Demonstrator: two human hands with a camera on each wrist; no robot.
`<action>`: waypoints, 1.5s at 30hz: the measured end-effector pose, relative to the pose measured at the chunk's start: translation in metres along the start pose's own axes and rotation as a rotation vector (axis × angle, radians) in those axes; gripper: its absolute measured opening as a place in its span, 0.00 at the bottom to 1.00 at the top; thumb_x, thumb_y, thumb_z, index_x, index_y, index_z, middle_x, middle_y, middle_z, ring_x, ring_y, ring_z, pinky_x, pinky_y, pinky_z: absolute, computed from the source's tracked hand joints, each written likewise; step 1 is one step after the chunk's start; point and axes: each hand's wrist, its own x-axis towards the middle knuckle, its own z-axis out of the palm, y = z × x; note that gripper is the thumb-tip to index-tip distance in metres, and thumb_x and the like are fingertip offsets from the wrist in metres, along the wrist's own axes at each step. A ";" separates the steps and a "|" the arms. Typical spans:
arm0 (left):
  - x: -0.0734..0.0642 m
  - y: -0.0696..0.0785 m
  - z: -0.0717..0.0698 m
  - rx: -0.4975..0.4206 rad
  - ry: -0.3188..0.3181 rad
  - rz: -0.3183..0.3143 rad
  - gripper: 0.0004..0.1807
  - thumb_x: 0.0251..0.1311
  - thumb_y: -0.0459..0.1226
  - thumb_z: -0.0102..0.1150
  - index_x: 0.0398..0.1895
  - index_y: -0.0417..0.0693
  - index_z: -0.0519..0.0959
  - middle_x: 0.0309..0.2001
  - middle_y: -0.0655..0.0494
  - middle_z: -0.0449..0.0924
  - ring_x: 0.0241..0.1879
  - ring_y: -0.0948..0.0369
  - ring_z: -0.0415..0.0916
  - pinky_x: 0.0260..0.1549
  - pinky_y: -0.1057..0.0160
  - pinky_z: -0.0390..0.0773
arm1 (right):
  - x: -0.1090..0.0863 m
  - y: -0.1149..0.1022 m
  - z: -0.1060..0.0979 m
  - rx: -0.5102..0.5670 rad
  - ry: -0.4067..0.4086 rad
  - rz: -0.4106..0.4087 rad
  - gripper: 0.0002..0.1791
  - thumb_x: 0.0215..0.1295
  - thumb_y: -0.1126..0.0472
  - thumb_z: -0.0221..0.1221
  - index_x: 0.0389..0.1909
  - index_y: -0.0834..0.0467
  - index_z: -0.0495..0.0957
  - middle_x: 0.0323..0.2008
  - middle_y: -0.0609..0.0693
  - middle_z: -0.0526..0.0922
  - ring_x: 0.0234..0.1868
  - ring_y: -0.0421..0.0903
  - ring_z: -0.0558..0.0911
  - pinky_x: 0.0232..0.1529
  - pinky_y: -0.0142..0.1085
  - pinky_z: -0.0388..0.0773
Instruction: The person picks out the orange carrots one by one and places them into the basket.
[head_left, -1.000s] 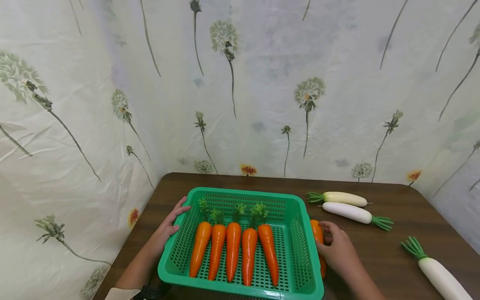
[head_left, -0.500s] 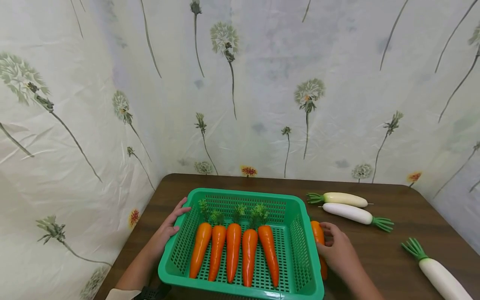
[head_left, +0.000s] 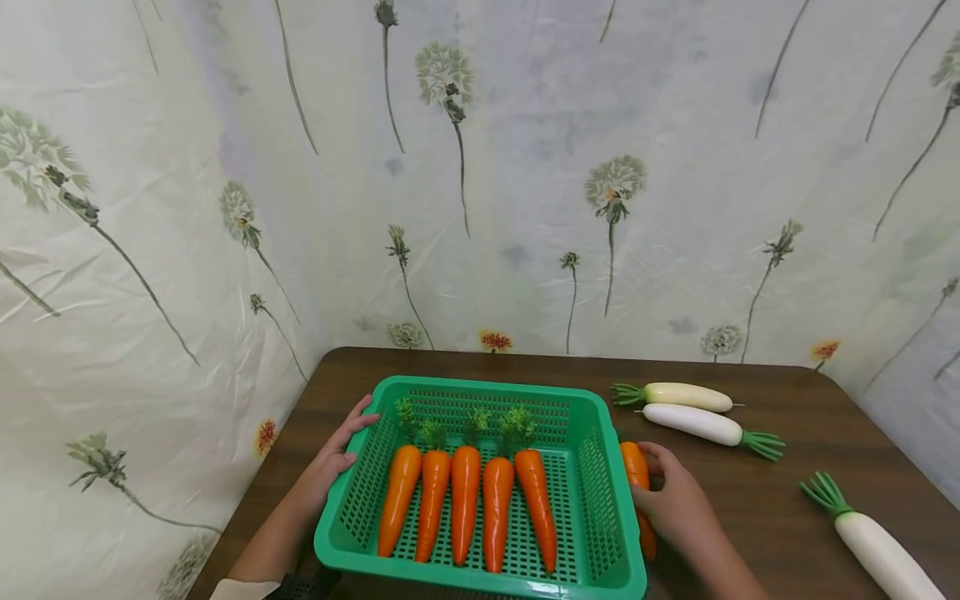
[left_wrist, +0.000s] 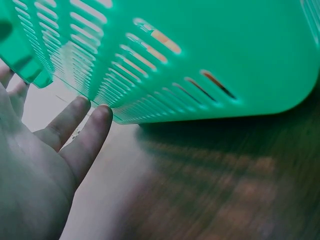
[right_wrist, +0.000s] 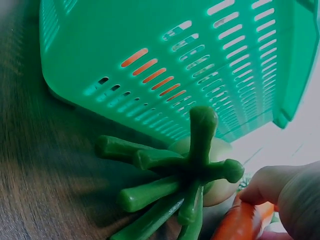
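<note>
A green plastic basket (head_left: pixel 600 500) stands on the table with several orange carrots (head_left: pixel 466 504) lying side by side in it, leafy tops toward the back. My left hand (head_left: pixel 330 467) rests on its left rim; in the left wrist view the fingers (left_wrist: pixel 87 145) reach fairly straight along the outer wall. Outside the right wall, my right hand (head_left: pixel 678 504) pinches another carrot (head_left: pixel 636 467) between thumb and fingers. The basket hides part of that carrot. The right wrist view shows a white radish (right_wrist: pixel 220 192) with thick green stems (right_wrist: pixel 155 192), low beside the basket; the head view does not show it.
On the brown wooden table (head_left: pixel 555 367), a cream radish (head_left: pixel 688 396) and a white radish (head_left: pixel 697 423) lie at the back right. Another white radish (head_left: pixel 885 554) lies at the front right. Flower-patterned sheeting (head_left: pixel 525 167) hangs behind the table.
The right hand's fingers have shifted slightly at the carrot. The basket, its carrots and the left hand stay in place.
</note>
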 end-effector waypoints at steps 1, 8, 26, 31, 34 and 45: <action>0.000 0.000 0.000 0.000 0.002 0.000 0.28 0.76 0.30 0.31 0.76 0.25 0.53 0.85 0.41 0.25 0.79 0.77 0.42 0.68 0.73 0.62 | 0.000 0.000 0.000 0.000 -0.002 0.006 0.40 0.72 0.57 0.61 0.79 0.61 0.57 0.68 0.70 0.73 0.59 0.60 0.78 0.46 0.47 0.81; -0.001 -0.001 0.000 0.000 0.004 0.002 0.28 0.76 0.31 0.31 0.76 0.25 0.54 0.85 0.42 0.25 0.79 0.76 0.44 0.68 0.72 0.63 | -0.002 -0.001 0.002 0.007 -0.005 0.032 0.40 0.72 0.55 0.61 0.80 0.59 0.56 0.70 0.70 0.72 0.63 0.64 0.76 0.50 0.51 0.81; 0.000 0.000 0.000 0.004 0.008 -0.008 0.29 0.76 0.30 0.31 0.76 0.26 0.54 0.86 0.43 0.26 0.79 0.76 0.43 0.68 0.73 0.61 | -0.003 -0.003 0.002 0.017 0.001 0.041 0.40 0.72 0.55 0.60 0.81 0.57 0.57 0.70 0.71 0.71 0.64 0.66 0.76 0.49 0.51 0.81; 0.000 -0.001 0.000 0.000 0.002 -0.002 0.29 0.76 0.30 0.31 0.77 0.26 0.54 0.85 0.43 0.25 0.79 0.76 0.43 0.68 0.73 0.62 | -0.004 -0.003 0.002 0.034 0.007 0.047 0.39 0.71 0.57 0.59 0.81 0.57 0.57 0.70 0.71 0.71 0.64 0.66 0.76 0.48 0.49 0.82; 0.000 -0.001 0.000 0.002 -0.003 0.002 0.29 0.76 0.30 0.31 0.76 0.25 0.54 0.85 0.42 0.25 0.79 0.76 0.43 0.68 0.73 0.62 | -0.005 -0.002 0.003 0.044 0.012 0.051 0.39 0.72 0.58 0.59 0.81 0.57 0.56 0.70 0.71 0.70 0.64 0.66 0.75 0.48 0.49 0.82; 0.000 -0.001 0.000 0.022 0.004 0.004 0.28 0.76 0.30 0.31 0.76 0.25 0.54 0.85 0.40 0.25 0.79 0.77 0.42 0.68 0.75 0.59 | -0.004 0.000 0.004 0.074 0.029 0.055 0.42 0.71 0.57 0.60 0.82 0.55 0.54 0.71 0.72 0.70 0.64 0.67 0.75 0.47 0.48 0.82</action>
